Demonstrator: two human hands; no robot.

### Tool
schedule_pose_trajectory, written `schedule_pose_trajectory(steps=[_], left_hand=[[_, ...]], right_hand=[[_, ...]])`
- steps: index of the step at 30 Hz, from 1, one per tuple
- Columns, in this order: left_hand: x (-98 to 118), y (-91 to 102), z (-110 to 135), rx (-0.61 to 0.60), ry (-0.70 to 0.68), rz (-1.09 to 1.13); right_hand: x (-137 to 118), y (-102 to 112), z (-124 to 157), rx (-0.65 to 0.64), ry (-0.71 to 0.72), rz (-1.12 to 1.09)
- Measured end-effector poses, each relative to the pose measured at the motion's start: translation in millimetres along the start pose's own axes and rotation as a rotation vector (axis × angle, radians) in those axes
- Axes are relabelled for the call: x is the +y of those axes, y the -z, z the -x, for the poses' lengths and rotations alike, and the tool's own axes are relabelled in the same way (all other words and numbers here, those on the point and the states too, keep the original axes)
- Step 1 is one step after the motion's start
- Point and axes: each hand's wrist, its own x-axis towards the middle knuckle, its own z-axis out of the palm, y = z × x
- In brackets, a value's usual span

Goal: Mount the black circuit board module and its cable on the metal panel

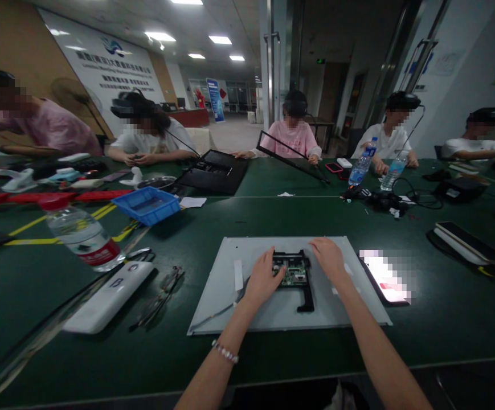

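Note:
A grey metal back panel [350, 310] lies flat on the green table in front of me. On it sits a green circuit board [292, 272] inside a black plastic bracket [306, 296]. My left hand [262, 279] rests on the board's left edge with fingers curled onto it. My right hand [329, 259] presses on the bracket's right side, fingers bent down. A grey cable [224, 310] runs from the board toward the panel's lower left corner.
A lit phone [386, 276] lies right of the panel. A white device [108, 296], tweezers-like tools [162, 296], a tilted water bottle [80, 230] and a blue tray [147, 205] are to the left. Several other people work at the table's far side.

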Motion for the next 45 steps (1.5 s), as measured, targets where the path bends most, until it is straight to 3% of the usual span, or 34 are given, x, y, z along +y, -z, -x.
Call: schedule_pose_trajectory(steps=[8, 14, 20, 32, 45], left_hand=[[1, -1.7, 0, 0.028, 0.023, 0.019], [3, -0.5, 1, 0.032, 0.029, 0.032], [4, -0.6, 2, 0.030, 0.021, 0.030], [4, 0.0, 2, 0.017, 0.028, 0.027], [4, -0.3, 1, 0.020, 0.019, 0.018]], right_hand=[[-44, 5, -12, -0.074, 0.217, -0.052], [-67, -4, -21, -0.148, 0.250, -0.040], [-68, -13, -18, -0.222, 0.231, -0.039], [-73, -9, -20, -0.264, 0.195, -0.068], [-70, -15, -20, -0.248, 0.184, -0.108]])
